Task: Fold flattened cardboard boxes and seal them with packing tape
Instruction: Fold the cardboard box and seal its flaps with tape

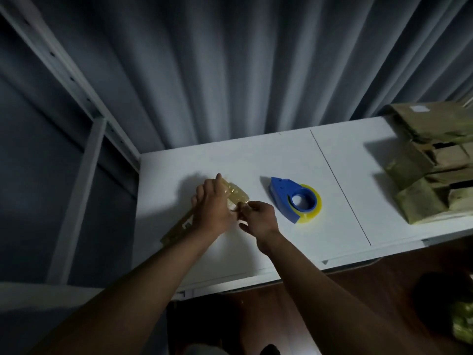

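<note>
1. Cardboard, in the form of a small flat tan box point(179, 226) with yellowish clear tape shining on its far end, is lying near the left edge of the white tabletop point(256, 160). I judge it light and thin, stiff along its panels but ready to bend at the creases, and the taped end is probably slick; the bare card edges and corners look like the best places to take hold.
2. Lying across the taped far end of the box is the left hand point(213, 206), its fingers curling round it and holding it steady.
3. Just beside it, touching at the fingertips, the right hand point(258, 221) is pinching something at the box's near right corner, thumb and forefinger drawn together; whether that is a tape end or a flap is too blurred to tell.
4. Near the hands, to their right, a blue plastic tape dispenser point(291, 198) loaded with a yellowish roll is resting on the tabletop, untouched.
5. Well apart, at the right end, a stack of folded brown cardboard boxes point(430, 170) is sitting.
</note>
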